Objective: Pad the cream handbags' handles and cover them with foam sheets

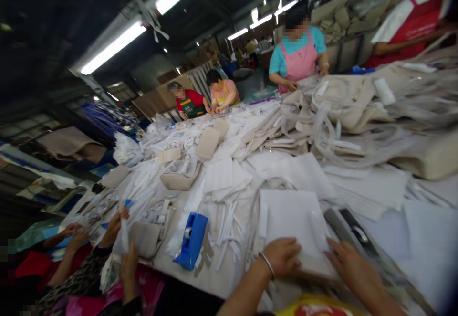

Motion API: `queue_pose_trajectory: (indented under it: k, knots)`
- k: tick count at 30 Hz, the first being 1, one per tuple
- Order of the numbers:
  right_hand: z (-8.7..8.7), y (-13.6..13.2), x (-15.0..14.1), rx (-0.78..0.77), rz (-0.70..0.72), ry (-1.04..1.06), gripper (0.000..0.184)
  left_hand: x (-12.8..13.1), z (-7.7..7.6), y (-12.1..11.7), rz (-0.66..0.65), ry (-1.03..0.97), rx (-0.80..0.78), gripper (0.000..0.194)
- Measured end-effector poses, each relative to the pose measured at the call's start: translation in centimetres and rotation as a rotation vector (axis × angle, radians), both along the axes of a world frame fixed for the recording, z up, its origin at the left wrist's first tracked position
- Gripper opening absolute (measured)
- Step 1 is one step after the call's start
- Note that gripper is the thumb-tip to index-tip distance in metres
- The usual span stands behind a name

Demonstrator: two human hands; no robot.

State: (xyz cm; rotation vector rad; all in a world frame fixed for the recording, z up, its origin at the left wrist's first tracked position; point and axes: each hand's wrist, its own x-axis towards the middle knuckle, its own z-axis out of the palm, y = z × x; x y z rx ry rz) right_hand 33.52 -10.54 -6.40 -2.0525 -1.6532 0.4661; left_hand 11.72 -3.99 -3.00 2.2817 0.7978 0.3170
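In front of me lies a white packing sheet [288,211] on a flat beige piece, which looks like a bag; only its near edge shows. My left hand [282,257], with a bracelet on the wrist, rests on the sheet's near left part, fingers stretched and slightly bent. At the near right edge my right hand [352,264] lies with its fingers spread, touching the sheet. A clear plastic-wrapped strap [253,220] curves along the left side of the sheet. Neither hand grips anything that I can see.
A blue tape dispenser [193,239] stands left, by white strips [226,230]. A dark grey device [352,230] sits right. Beige bags [208,142] and white sheets [229,177] cover the table. Co-workers' hands [129,263] work at left; people [298,53] stand across.
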Motion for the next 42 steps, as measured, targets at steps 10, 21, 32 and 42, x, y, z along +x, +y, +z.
queue_pose_trajectory:
  k: [10, 21, 32, 42]
  knots:
    - [5.0, 1.0, -1.1, 0.095, 0.306, -0.145, 0.035, -6.6, -3.1, 3.1, 0.931, -0.183, -0.451, 0.030]
    - [2.2, 3.3, -8.0, -0.113, 0.700, -0.096, 0.050, -5.7, -5.4, 2.3, 0.920, -0.289, -0.490, 0.040]
    - [4.2, 4.9, -7.6, -0.213, 0.756, 0.022, 0.055, -5.1, -4.2, 3.4, 0.740, -0.256, -0.487, 0.061]
    - [4.5, 24.8, -1.5, -0.147, 0.033, 0.218, 0.036, -5.1, -4.4, 2.7, 0.738, -0.190, -0.482, 0.060]
